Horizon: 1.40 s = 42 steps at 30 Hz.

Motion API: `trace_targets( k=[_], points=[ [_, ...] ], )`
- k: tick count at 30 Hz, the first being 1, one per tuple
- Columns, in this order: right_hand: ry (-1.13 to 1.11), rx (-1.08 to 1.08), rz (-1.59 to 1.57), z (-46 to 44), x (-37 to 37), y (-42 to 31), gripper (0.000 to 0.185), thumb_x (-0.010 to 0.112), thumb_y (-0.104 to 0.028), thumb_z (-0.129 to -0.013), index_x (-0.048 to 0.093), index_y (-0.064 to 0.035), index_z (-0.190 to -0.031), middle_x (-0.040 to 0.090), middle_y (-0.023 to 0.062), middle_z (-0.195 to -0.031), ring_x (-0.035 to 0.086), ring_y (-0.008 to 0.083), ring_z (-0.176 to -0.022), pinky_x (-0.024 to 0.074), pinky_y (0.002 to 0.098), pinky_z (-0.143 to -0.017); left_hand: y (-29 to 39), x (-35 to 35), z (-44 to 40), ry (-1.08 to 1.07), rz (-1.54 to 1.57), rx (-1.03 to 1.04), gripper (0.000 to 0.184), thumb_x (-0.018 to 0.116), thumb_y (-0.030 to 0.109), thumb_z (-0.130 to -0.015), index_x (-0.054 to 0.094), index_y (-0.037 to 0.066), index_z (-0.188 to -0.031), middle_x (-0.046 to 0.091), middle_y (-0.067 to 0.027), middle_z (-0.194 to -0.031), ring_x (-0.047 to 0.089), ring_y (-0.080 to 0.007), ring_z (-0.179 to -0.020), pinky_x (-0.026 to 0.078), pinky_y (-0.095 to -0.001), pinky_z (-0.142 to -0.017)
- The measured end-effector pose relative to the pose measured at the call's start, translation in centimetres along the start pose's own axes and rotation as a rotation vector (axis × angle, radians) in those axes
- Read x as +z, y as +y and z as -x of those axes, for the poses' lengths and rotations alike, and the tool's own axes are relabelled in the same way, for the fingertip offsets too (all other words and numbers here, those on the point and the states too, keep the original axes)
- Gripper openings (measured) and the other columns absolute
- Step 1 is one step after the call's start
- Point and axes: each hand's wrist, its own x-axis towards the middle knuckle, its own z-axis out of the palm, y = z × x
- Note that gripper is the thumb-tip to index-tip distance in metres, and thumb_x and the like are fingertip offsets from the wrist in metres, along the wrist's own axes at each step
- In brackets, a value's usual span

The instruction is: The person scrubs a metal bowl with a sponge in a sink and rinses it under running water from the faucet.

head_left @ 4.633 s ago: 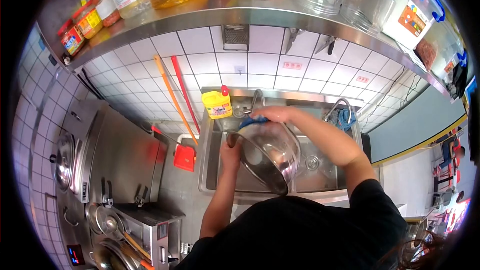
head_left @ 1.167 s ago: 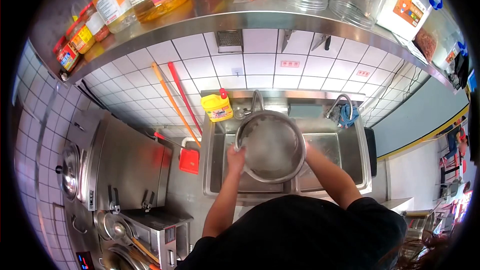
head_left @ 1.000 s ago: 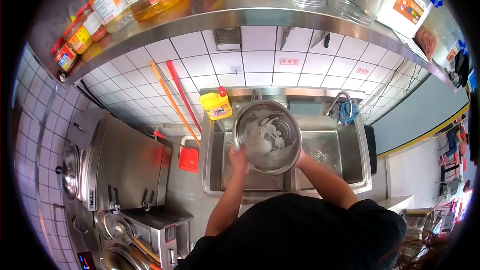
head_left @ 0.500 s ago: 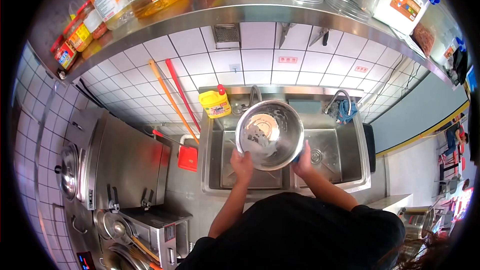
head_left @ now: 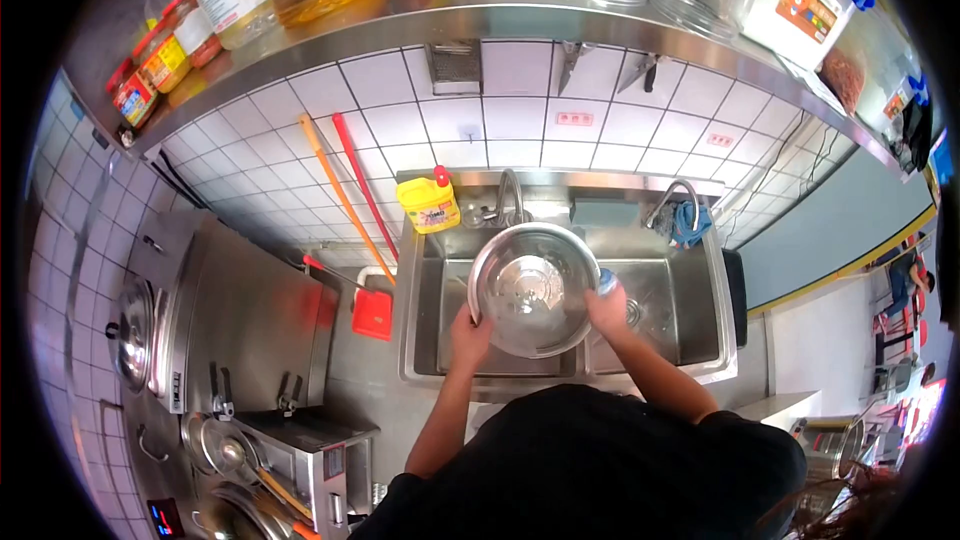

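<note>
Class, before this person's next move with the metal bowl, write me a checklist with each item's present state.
1. Left hand on the metal bowl's rim: ok.
2. Right hand on the opposite side: ok, with something blue by its fingers.
3. Bowl over the sink: ok.
4. Yellow jug apart from bowl: ok.
5. Bowl's inside clean: cannot tell; pale patches may be reflections.
6. Bowl's weight off the sink divider: cannot tell.

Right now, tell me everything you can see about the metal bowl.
The metal bowl is round and shiny, like stainless steel, with a thick rim. Its open mouth faces the camera, mostly over the left basin of the double sink. The left hand grips its left edge; the right hand, with something blue, touches its right. Pale patches inside may be water, suds or reflections.
</note>
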Motion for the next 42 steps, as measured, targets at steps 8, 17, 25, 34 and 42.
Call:
trace_targets(
  k=[8, 17, 25, 34, 42],
  points=[
    [-0.477, -0.083, 0.225, -2.4, -1.2, -2.7, 0.033, 0.07, -0.019, -0.074, 0.063, -0.0004, -0.1, 0.068, 0.0206, -0.087, 0.066, 0.0388, -0.084, 0.0512, 0.0434, -0.077, -7.2, -0.9, -2.4, 0.103, -0.005, -0.11, 0.017, 0.067, 0.014, -0.085, 0.065, -0.001, -0.093, 0.066, -0.005, -0.076, 0.059, -0.0117, -0.07, 0.047, -0.0315, -0.063],
    [-0.491, -0.395, 0.467, -5.8, 1.1, -5.5, 0.033, 0.074, -0.028, -0.08, 0.06, -0.0048, -0.1, 0.062, 0.0212, -0.09, 0.06, 0.0439, -0.088, 0.0486, 0.0489, -0.073, -1.5, -0.7, -3.4, 0.022, -0.259, -0.091, 0.025, 0.068, 0.022, -0.082, 0.064, -0.003, -0.082, 0.063, -0.0229, -0.072, 0.062, -0.0367, -0.066, 0.046, -0.0428, -0.061],
    [-0.094, -0.713, 0.544, -1.8, 3.8, -6.7, 0.045, 0.075, -0.024, -0.069, 0.066, -0.0122, -0.111, 0.06, 0.0173, -0.109, 0.057, 0.0402, -0.097, 0.0415, 0.0544, -0.089, -4.0, -1.5, -1.2, 0.08, -0.065, -0.196, 0.014, 0.063, 0.01, -0.078, 0.067, -0.003, -0.083, 0.065, -0.0149, -0.067, 0.064, -0.0214, -0.063, 0.048, -0.0384, -0.06],
    [-0.912, -0.824, 0.831, 2.4, 12.4, 2.3, 0.034, 0.066, -0.016, -0.074, 0.062, -0.0077, -0.107, 0.058, 0.014, -0.107, 0.058, 0.0323, -0.098, 0.0482, 0.043, -0.085, -6.4, -3.7, 5.0, 0.138, -0.067, -0.417, 0.024, 0.061, 0.004, -0.074, 0.07, -0.003, -0.095, 0.07, -0.0108, -0.077, 0.064, -0.0159, -0.071, 0.05, -0.0325, -0.066],
    [-1.174, -0.741, 1.06, 4.2, 16.9, 5.4, 0.026, 0.059, -0.014, -0.084, 0.058, -0.0032, -0.107, 0.061, 0.0188, -0.111, 0.067, 0.0351, -0.095, 0.0575, 0.0439, -0.076, -11.4, -3.3, 7.4, 0.227, 0.096, -0.365, 0.025, 0.061, 0.007, -0.077, 0.07, 0.0, -0.099, 0.07, -0.0086, -0.079, 0.064, -0.014, -0.072, 0.051, -0.0314, -0.068]
  ],
)
